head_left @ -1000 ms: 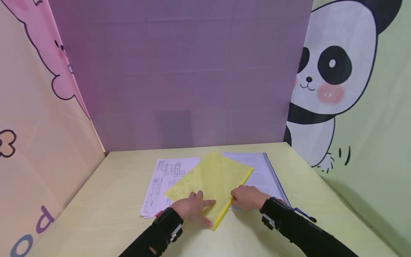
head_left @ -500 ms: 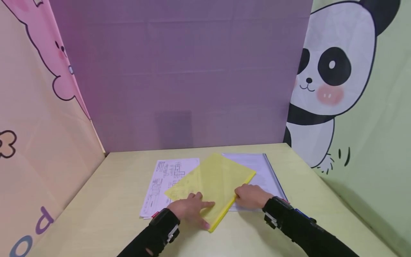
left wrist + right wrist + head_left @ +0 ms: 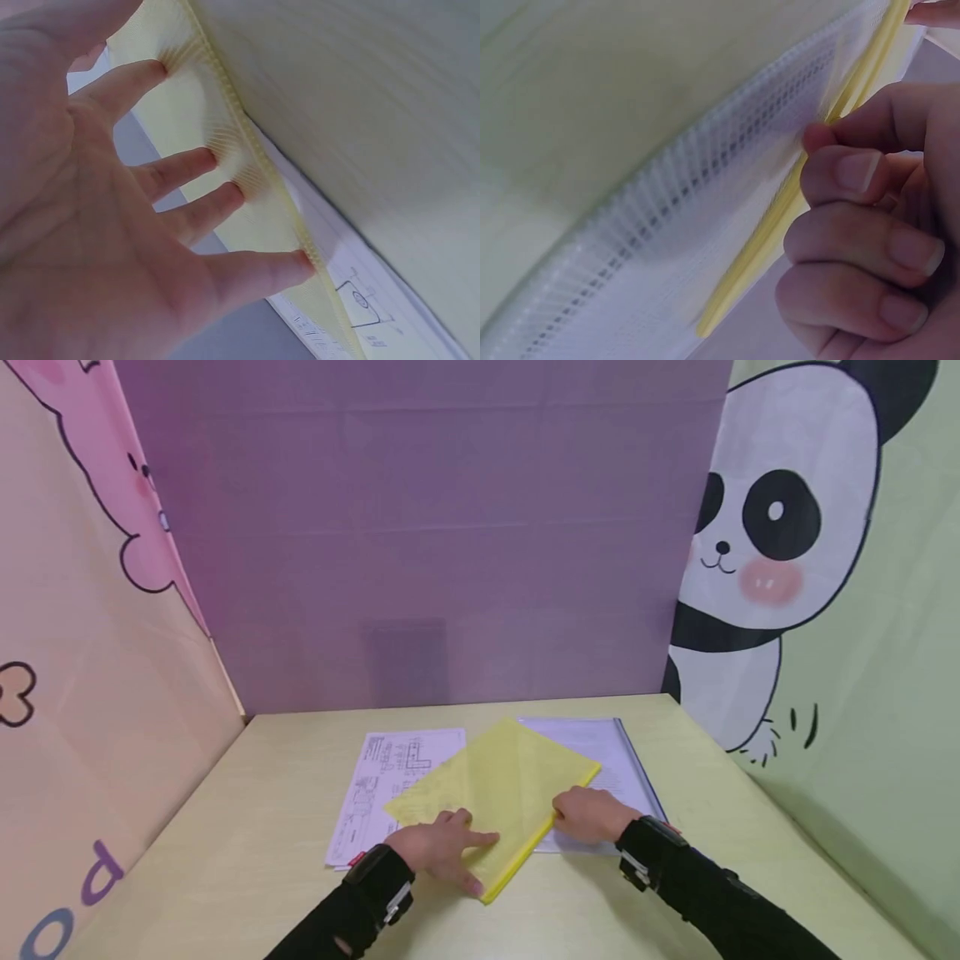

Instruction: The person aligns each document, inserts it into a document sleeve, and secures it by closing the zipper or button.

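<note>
I have the left hand (image 3: 441, 852) reaching in low over the folder (image 3: 510, 777), palm down, its fingers spread and nearly straight. They grasp nothing; their tips press on the film, and the thumb points down toward the near end of the spine (image 3: 519, 862). My left wrist view shows small ripples in the film around the fingertips. The right hand (image 3: 596, 816) comes in from the other side with its fingers curled, and its thumb and forefinger pinch the folder by the spine, about midway along. Both forearms slant inward in black sleeves.

The folder lies between the two sets of fingers, turned like a diamond, with one corner pointing away beyond them. It is thin, see-through yellow, with a brighter, more solid yellow spine slanting from beside the left thumb up past the right fingers. Faint marks show through it near its left corner.

Beyond the left fingers, partly under the folder, a sheet (image 3: 367, 793) with printed drawings rests on the surface (image 3: 285, 827). Beside and beyond the right fingers lies a pale folder (image 3: 618, 768) with a dark blue edge, partly covered by the yellow one.
</note>
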`<action>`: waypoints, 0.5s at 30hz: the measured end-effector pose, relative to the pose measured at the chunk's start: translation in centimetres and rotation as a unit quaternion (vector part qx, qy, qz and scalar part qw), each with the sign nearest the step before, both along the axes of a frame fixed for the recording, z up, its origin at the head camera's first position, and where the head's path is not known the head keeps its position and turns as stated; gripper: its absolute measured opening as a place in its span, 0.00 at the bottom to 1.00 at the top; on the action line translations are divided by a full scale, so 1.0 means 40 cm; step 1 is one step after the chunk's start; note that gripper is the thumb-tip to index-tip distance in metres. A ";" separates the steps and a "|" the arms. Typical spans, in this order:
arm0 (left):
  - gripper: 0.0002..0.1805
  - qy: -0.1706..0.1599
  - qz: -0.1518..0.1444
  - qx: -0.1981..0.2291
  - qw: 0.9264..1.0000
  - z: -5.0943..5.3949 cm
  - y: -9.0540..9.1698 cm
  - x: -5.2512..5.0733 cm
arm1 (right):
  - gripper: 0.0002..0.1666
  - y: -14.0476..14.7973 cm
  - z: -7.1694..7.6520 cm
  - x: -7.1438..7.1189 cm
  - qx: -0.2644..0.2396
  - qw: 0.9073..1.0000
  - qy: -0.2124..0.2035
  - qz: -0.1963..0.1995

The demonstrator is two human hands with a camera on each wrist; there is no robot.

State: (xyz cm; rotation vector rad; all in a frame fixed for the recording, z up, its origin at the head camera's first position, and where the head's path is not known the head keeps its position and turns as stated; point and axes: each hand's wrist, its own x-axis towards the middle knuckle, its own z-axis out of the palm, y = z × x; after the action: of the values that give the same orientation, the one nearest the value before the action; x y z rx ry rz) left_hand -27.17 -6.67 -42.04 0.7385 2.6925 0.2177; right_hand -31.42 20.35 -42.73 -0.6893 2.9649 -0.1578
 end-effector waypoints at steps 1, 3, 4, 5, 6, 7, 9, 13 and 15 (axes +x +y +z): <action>0.43 -0.002 -0.002 0.002 1.000 0.001 -0.001 0.000 | 0.14 0.001 -0.001 0.001 0.002 1.000 0.003 0.001; 0.43 -0.004 -0.003 0.003 1.000 0.002 -0.001 -0.001 | 0.14 0.003 -0.003 0.002 0.004 1.000 0.005 0.001; 0.43 -0.005 -0.001 0.002 1.000 0.003 -0.002 0.000 | 0.14 0.004 -0.005 0.003 0.006 1.000 0.005 0.001; 0.43 -0.005 -0.001 0.001 1.000 0.003 -0.002 -0.001 | 0.14 0.005 -0.007 0.003 0.008 1.000 0.006 0.001; 0.43 -0.005 0.000 -0.001 1.000 0.003 -0.002 0.000 | 0.13 0.005 -0.009 0.003 0.007 1.000 0.003 0.001; 0.43 -0.005 0.001 -0.002 1.000 0.004 -0.002 0.000 | 0.13 0.006 -0.011 0.002 0.007 1.000 0.001 0.001; 0.43 -0.004 0.003 -0.006 1.000 0.004 -0.003 0.000 | 0.13 0.006 -0.012 0.003 0.006 1.000 -0.003 0.001; 0.43 -0.006 -0.001 -0.009 1.000 0.007 -0.006 0.002 | 0.13 0.007 -0.013 0.002 -0.002 1.000 -0.009 -0.003; 0.43 -0.005 -0.004 -0.013 1.000 0.008 -0.007 0.004 | 0.13 0.009 -0.015 -0.001 -0.003 1.000 -0.010 -0.005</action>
State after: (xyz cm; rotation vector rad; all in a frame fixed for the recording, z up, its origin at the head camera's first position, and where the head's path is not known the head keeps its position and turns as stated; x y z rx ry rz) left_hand -27.01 -6.95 -41.70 0.7382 2.6767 0.1844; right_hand -31.45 20.72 -43.32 -0.6692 2.9517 -0.1742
